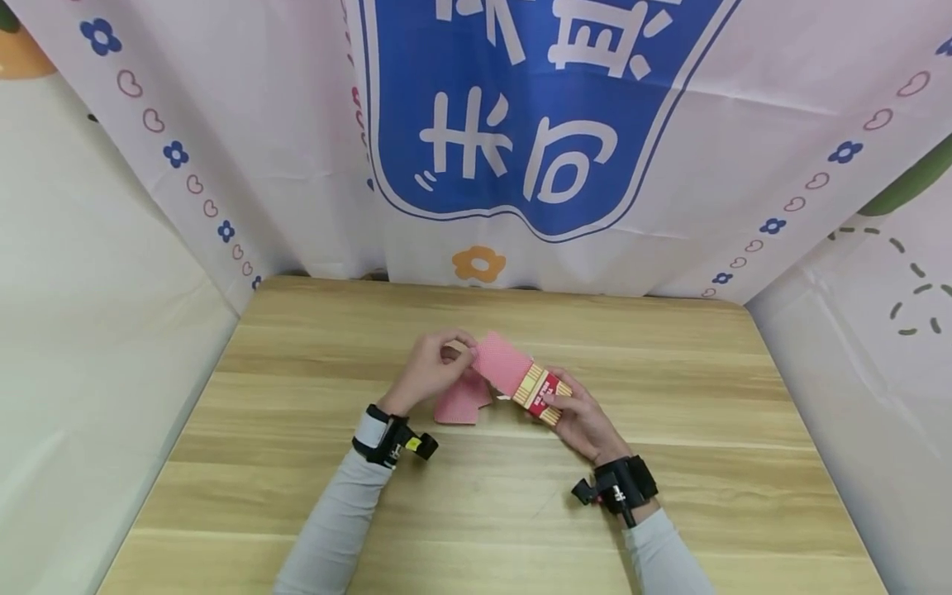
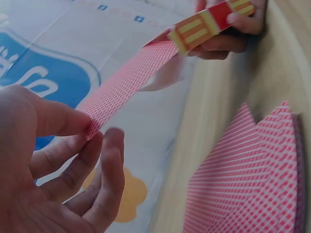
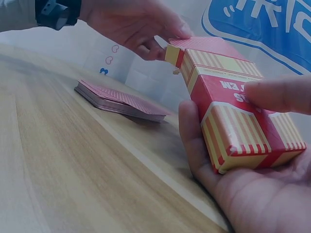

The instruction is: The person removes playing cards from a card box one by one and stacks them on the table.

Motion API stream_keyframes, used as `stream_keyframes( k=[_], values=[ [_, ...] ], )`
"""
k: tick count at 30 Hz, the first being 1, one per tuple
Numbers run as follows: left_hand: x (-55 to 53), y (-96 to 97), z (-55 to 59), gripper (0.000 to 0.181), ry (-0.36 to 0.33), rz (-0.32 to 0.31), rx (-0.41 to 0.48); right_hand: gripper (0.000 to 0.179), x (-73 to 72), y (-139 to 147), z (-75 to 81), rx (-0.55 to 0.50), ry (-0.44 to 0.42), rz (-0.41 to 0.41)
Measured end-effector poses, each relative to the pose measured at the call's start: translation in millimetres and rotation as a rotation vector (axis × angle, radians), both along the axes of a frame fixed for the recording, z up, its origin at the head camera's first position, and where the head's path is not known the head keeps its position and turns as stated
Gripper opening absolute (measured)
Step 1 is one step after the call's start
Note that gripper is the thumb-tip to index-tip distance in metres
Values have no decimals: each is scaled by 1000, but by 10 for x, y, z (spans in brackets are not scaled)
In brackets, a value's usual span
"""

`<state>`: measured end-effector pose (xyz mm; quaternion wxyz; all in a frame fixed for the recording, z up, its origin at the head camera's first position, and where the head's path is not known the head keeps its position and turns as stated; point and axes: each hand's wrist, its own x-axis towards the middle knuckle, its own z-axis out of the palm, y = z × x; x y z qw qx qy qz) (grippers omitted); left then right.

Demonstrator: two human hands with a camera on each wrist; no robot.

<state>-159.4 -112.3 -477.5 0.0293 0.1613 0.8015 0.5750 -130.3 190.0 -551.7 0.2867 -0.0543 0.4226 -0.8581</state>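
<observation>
My right hand (image 1: 587, 426) grips a red and yellow striped playing-card box (image 3: 238, 128), its thumb lying across the red panel with white lettering. Out of the box's end that faces left sticks a pink-patterned playing card (image 1: 503, 364). Thumb and fingers of my left hand (image 1: 434, 369) pinch the far end of that card, while its other fingers are loosely bent, as the left wrist view shows. Below the left hand, a stack of playing cards (image 3: 119, 101) with the same pink back lies unevenly spread on the table. The card's other end is hidden inside the box.
The wooden table (image 1: 297, 496) has light grain and a rounded far corner. A white cloth with a blue printed emblem (image 1: 506, 165) hangs behind its far edge. Pale cloth walls (image 1: 89, 330) stand along both sides. Each wrist wears a black strap with a small camera.
</observation>
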Motion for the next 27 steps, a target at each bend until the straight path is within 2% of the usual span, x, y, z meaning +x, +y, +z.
stream_keyframes(
  k=[3,6,11,15,21,27],
  values=[
    [-36,-74,35,11,-50,30,48,48,-22,7,3,11,10,0],
    [-60,-157,71,15,-76,48,45,49,-31,9,11,16,10,-3],
    [-110,-333,43,19,-87,81,-32,47,-32,0,25,10,-2,-1],
    [-149,-431,-47,19,-96,88,-137,47,-24,4,29,-1,8,8],
    [-162,-345,-197,17,-132,59,-272,47,-8,1,30,-4,9,6],
    [-143,-194,-329,12,-57,91,-409,46,0,0,24,-24,3,4]
  ],
)
